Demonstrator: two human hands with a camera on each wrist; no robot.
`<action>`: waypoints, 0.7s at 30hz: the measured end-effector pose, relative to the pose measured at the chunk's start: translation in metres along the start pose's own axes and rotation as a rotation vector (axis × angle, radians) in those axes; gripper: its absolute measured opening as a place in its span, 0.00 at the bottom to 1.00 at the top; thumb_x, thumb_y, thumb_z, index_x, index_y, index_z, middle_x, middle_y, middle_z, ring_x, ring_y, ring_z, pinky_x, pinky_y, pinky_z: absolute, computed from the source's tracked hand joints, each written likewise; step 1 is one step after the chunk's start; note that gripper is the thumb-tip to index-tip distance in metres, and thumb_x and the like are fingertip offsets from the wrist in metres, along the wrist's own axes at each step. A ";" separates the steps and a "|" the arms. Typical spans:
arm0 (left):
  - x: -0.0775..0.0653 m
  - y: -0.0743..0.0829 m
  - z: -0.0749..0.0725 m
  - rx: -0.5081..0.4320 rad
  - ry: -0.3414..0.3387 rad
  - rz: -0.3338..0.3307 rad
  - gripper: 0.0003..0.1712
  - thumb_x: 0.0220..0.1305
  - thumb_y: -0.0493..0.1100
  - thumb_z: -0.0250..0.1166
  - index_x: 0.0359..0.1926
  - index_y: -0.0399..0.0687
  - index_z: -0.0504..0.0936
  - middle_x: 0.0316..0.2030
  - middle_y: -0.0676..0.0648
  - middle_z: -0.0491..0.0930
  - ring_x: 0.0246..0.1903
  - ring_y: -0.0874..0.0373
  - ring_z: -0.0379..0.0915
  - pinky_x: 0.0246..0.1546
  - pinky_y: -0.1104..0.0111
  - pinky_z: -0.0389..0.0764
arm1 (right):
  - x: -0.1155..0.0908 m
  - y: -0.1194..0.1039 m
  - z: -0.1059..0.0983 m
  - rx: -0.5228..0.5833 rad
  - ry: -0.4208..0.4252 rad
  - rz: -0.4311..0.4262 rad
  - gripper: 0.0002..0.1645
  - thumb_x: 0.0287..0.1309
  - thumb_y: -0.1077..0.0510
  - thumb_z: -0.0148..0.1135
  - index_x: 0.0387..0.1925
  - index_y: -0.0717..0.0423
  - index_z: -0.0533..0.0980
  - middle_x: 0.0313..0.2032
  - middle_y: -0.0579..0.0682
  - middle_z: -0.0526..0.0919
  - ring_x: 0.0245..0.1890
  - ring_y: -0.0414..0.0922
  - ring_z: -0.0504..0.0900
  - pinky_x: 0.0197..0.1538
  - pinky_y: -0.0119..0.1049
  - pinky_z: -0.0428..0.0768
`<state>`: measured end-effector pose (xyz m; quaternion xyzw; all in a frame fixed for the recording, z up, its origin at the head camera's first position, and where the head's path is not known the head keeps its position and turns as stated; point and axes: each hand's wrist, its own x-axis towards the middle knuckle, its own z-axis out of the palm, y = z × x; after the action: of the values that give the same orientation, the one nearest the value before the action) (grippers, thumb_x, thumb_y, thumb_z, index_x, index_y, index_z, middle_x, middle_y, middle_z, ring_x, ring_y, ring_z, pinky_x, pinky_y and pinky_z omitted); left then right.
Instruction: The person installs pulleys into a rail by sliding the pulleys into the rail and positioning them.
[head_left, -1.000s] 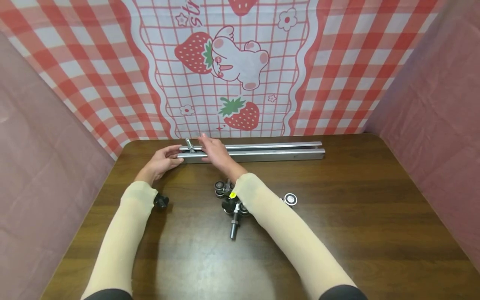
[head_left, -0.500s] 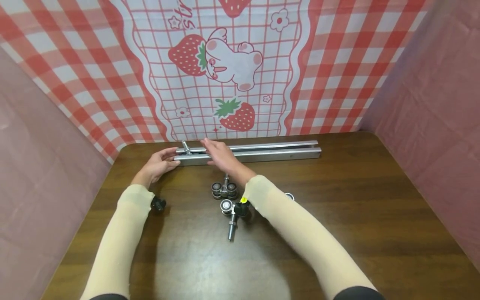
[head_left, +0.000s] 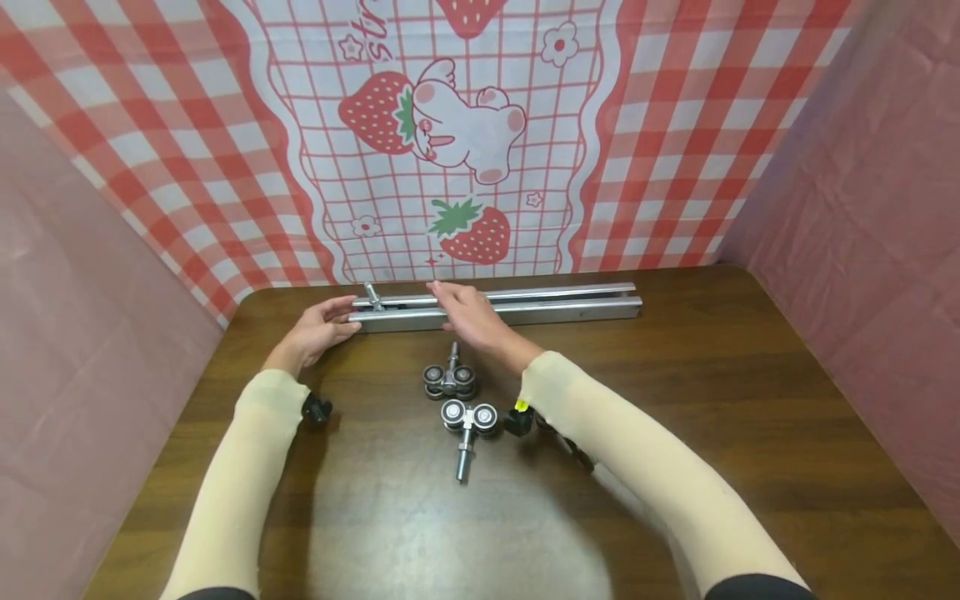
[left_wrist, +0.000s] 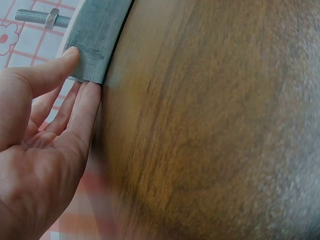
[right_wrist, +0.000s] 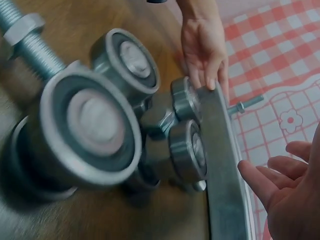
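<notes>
A long slotted metal rail lies along the table's back edge. My left hand grips its left end, thumb on the front face and fingers round the end. A threaded bolt with a nut sticks up from the slot near that end; the rest of that piece is mostly hidden inside. My right hand is over the middle of the rail with its fingers loosely extended. Below it lie two roller trolleys: one with its bolt pointing to the rail, the other with its bolt pointing toward me.
The brown wooden table extends to both sides and toward me. A checked strawberry cloth hangs right behind the rail, with pink cloth at the sides. My right sleeve covers part of the table.
My right hand has slid rightward along the rail, away from the bolt. Both roller trolleys now show fully, while my right forearm covers the wheel seen earlier on the right. The left hand keeps its hold.
</notes>
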<state>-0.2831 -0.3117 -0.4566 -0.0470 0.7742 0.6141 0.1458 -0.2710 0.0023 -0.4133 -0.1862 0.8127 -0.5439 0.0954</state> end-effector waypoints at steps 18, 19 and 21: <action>0.001 0.000 0.001 -0.009 0.010 -0.002 0.45 0.83 0.29 0.61 0.91 0.42 0.53 0.89 0.32 0.56 0.89 0.40 0.54 0.61 0.86 0.86 | -0.021 0.025 -0.037 -0.159 -0.068 -0.065 0.36 0.92 0.38 0.40 0.84 0.53 0.71 0.83 0.58 0.74 0.60 0.61 0.93 0.72 0.54 0.91; 0.001 0.000 0.001 -0.009 0.010 -0.001 0.45 0.83 0.28 0.61 0.91 0.42 0.53 0.89 0.32 0.56 0.89 0.40 0.54 0.61 0.86 0.86 | -0.021 0.028 -0.039 -0.167 -0.072 -0.070 0.37 0.92 0.36 0.39 0.84 0.53 0.71 0.83 0.58 0.73 0.59 0.61 0.94 0.74 0.54 0.90; 0.001 0.000 0.001 -0.009 0.012 -0.001 0.45 0.83 0.28 0.60 0.91 0.41 0.53 0.89 0.32 0.56 0.89 0.39 0.54 0.60 0.86 0.86 | -0.016 0.042 -0.044 -0.207 -0.064 -0.093 0.41 0.90 0.31 0.39 0.83 0.50 0.72 0.82 0.56 0.75 0.53 0.57 0.97 0.76 0.53 0.88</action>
<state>-0.2842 -0.3105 -0.4573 -0.0515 0.7721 0.6175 0.1411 -0.2811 0.0605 -0.4354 -0.2497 0.8516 -0.4546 0.0761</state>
